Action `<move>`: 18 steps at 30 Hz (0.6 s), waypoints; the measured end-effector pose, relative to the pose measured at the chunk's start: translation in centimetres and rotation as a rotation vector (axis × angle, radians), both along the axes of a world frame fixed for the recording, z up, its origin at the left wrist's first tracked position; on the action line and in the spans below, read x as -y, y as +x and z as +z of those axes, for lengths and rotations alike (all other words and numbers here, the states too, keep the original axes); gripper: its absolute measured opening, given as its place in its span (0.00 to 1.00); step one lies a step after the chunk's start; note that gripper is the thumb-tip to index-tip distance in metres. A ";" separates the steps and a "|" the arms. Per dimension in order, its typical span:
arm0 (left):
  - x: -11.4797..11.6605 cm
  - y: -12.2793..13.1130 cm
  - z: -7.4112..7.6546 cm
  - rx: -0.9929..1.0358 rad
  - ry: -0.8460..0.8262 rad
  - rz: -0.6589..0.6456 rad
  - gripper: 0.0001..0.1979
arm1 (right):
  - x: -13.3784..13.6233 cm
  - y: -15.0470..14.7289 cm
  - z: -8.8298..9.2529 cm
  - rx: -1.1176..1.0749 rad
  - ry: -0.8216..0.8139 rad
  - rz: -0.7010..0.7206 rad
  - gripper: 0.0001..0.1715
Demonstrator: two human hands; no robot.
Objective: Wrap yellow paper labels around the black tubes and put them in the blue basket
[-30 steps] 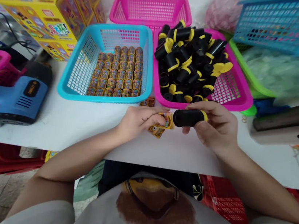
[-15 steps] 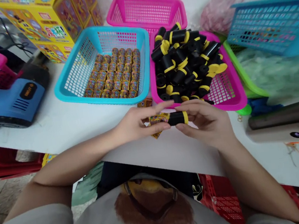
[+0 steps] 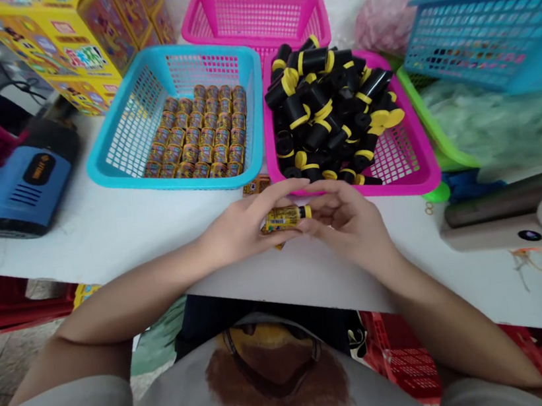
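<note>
On the white surface [image 3: 105, 231] stand yellow printed cartons [image 3: 60, 44] at the far left, a blue heat gun [image 3: 14, 190] near them, and two baskets ahead of us: a cyan basket [image 3: 131, 108] packed with upright gold-wrapped cylinders [image 3: 196, 133], and a magenta basket [image 3: 434, 175] heaped with yellow-banded black tubes [image 3: 322, 103]. Our left hand [image 3: 239, 230] and right hand [image 3: 348, 219] meet over the surface, both grips closed on one small cylinder [image 3: 285, 218], its yellow rim towards the right hand. The black barrel that showed bare a moment ago now wears a printed gold wrapper, matching the cyan basket's rows. A printed label scrap [image 3: 256, 185] lies just beside that basket.
</note>
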State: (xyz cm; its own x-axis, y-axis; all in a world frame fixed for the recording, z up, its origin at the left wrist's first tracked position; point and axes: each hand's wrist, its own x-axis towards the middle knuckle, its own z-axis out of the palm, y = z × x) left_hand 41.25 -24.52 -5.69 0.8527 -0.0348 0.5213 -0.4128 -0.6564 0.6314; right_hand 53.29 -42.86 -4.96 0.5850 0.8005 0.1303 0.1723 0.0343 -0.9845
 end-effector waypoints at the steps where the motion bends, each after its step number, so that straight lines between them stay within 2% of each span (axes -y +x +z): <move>1: 0.1 0.1 -0.1 0.050 0.031 -0.025 0.29 | 0.1 0.0 -0.1 -0.034 -0.013 -0.009 0.27; 3: 0.4 0.1 -0.2 0.120 0.029 -0.050 0.27 | 0.5 0.0 -0.2 -0.020 -0.057 -0.008 0.23; 4: 0.6 0.2 -0.2 0.116 -0.026 -0.046 0.28 | 0.8 0.0 -0.3 0.041 -0.063 -0.020 0.22; 6: 1.0 0.2 0.0 0.021 -0.264 -0.022 0.33 | 1.2 0.1 -0.4 0.288 0.007 -0.078 0.23; 8: 1.3 0.4 0.1 -0.119 -0.582 -0.041 0.38 | 1.2 0.2 -0.4 0.647 0.118 -0.124 0.22; 11: 1.5 0.8 0.1 -0.280 -0.937 -0.135 0.41 | 0.6 0.0 -0.5 1.054 0.185 -0.124 0.32; 13: 1.5 1.0 -0.1 -0.354 -1.050 -0.198 0.43 | 0.1 -0.2 -0.6 1.162 0.179 -0.133 0.36; 18: 2.2 1.0 -0.7 -0.475 -1.106 -0.356 0.42 | -0.2 -0.9 -0.9 1.199 0.187 -0.173 0.31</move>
State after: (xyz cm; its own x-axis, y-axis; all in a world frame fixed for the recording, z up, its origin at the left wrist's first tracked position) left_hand 42.29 -26.68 -6.36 0.9972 -0.0420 0.0622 -0.0389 0.4198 0.9068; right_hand 52.38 -42.69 -5.84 0.1120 0.6354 0.7640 0.9824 0.0450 -0.1814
